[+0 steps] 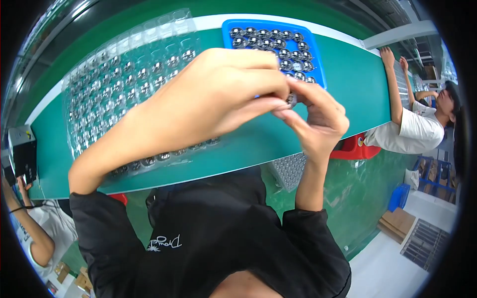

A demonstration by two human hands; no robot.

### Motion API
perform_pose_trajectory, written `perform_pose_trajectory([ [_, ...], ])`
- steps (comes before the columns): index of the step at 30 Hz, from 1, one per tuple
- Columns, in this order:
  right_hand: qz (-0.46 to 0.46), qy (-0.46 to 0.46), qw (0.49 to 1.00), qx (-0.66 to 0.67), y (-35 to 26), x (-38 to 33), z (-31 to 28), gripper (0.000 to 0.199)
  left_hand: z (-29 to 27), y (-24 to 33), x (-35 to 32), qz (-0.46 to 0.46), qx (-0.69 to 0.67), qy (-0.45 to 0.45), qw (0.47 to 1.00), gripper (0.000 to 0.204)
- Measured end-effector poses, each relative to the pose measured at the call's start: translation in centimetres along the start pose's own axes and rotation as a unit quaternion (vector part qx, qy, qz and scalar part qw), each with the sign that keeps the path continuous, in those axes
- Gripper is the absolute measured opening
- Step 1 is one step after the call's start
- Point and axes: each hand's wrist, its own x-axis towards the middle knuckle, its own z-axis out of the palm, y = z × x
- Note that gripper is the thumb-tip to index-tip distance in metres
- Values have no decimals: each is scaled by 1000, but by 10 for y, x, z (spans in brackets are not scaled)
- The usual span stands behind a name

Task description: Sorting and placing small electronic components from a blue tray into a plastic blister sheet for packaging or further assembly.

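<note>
My left hand [233, 92] and my right hand [323, 116] meet above the worktable, fingertips pinched together. Between them is a small, dark, shiny round part [291, 98], mostly covered by the fingers, so its exact kind does not show. Behind my hands lies a blue tray [318, 59] with rows of shiny dark round metal parts [277, 33]; my left hand hides its lower left. Under my left forearm a large transparent plastic blister tray [174, 22] spreads over the table, with similar shiny parts [118, 73] in many of its pockets.
The green tabletop [350, 84] runs across the view. A black box [23, 154] stands at its left end. Co-workers sit at both sides, one in a white shirt [420, 131] at right. A red stool [355, 149] and a grey tray of pockets [289, 171] are below the table edge.
</note>
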Motion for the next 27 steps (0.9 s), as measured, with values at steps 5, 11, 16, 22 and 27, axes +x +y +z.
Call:
perform_pose_trajectory([
  [5, 67, -37, 995, 67, 0, -5, 0, 39, 10, -20, -1, -52, -85, 24, 995, 16],
  [11, 103, 20, 990, 92, 9, -5, 2, 35, 19, -31, 8, -7, -57, 20, 998, 14],
  [16, 143, 55, 984, 88, 9, -1, 1, 36, 18, -34, 9, -200, -170, 39, 964, 21],
  [22, 6, -4, 1000, -28, 15, -2, 1, 37, 19, -41, 2, -325, -398, -125, 849, 23],
  [27, 9, -58, 983, -176, 2, -3, 3, 36, 28, -49, -10, -351, -412, -114, 833, 20],
])
